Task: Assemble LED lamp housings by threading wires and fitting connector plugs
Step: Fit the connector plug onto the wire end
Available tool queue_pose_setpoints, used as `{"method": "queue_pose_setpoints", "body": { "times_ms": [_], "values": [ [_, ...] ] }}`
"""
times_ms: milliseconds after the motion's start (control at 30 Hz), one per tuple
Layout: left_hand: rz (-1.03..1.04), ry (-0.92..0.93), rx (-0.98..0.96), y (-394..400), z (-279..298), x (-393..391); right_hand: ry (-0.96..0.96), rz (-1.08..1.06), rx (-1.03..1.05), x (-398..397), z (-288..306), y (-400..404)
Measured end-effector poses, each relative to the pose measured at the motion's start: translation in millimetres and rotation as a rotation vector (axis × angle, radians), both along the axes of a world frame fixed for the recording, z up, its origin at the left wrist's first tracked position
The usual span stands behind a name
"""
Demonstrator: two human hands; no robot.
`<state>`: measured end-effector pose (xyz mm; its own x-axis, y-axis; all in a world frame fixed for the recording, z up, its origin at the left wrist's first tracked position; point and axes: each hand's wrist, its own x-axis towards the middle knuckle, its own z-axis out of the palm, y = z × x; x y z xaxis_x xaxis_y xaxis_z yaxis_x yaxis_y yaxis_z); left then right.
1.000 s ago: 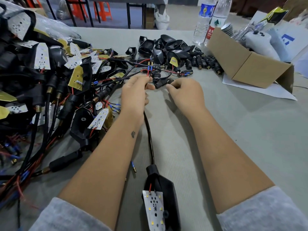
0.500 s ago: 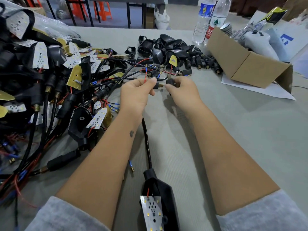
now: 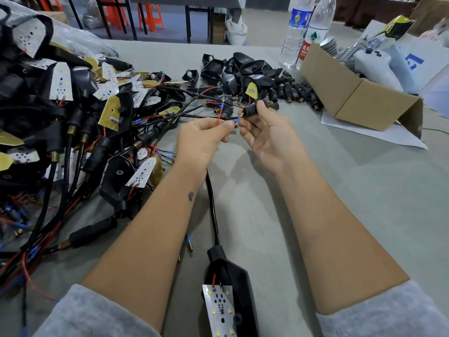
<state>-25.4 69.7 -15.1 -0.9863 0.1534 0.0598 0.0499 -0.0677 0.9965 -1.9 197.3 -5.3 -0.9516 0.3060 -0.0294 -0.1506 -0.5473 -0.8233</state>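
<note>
A short black cylindrical connector plug (image 3: 252, 110), matte with a brass tip at its far right end, is being pinched between the curled thumb and fingers of the right hand (image 3: 269, 139), raised just above the grey table (image 3: 364, 190); its long axis is lying roughly left to right, the open end facing the left hand (image 3: 199, 142). A thin red wire (image 3: 218, 117) and a blue-sleeved wire end (image 3: 239, 119) are being pinched at the fingertips of the left hand, the fingers curled closed around them; the blue end is being held right at the plug's mouth, though whether it is inside cannot be told. A glossy black cable (image 3: 212, 207) is being trailed from under the left hand towards the viewer, down to a black plastic lamp housing (image 3: 233, 283) lying near the table's near edge, its long axis pointing away from the viewer; a flat white LED board (image 3: 220, 310) dotted with yellow chips is being carried on it. A tangled heap of housings, boards and cables (image 3: 60, 122) is being kept at the left; empty black housings (image 3: 243, 71) and loose plugs (image 3: 296, 91) are lying beyond the hands, beside a brown cardboard box (image 3: 359, 98) and two clear plastic bottles (image 3: 306, 32).
</note>
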Motion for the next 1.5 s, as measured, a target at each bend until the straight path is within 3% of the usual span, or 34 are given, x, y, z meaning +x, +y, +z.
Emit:
{"method": "queue_pose_setpoints", "body": {
  "times_ms": [367, 833, 1000, 1133, 1233, 1500],
  "values": [
    [0.005, 0.069, -0.083, 1.1, -3.7, -2.8, -0.076, -0.094, 0.153, -1.9, -1.4, -0.8],
    [0.008, 0.061, -0.067, -0.2, -2.7, -4.5, -0.043, 0.036, 0.259, 0.6, -3.1, -5.8],
    [0.084, -0.233, 0.272, 1.1, 4.3, -8.4, -0.060, 0.049, 0.343, 0.1, -3.4, -15.4],
    [0.035, -0.284, 0.297, 2.6, 2.8, -10.3, -0.056, 0.094, 0.455, -0.3, -5.5, -21.8],
    [-0.013, -0.202, 0.240, 5.3, 0.9, -7.9, -0.054, 0.103, 0.534, -0.9, -6.7, -25.1],
    [0.002, -0.056, 0.113, 6.8, -1.8, -4.9, -0.055, 0.011, 0.401, -6.4, -8.4, -26.8]
  ]
}}
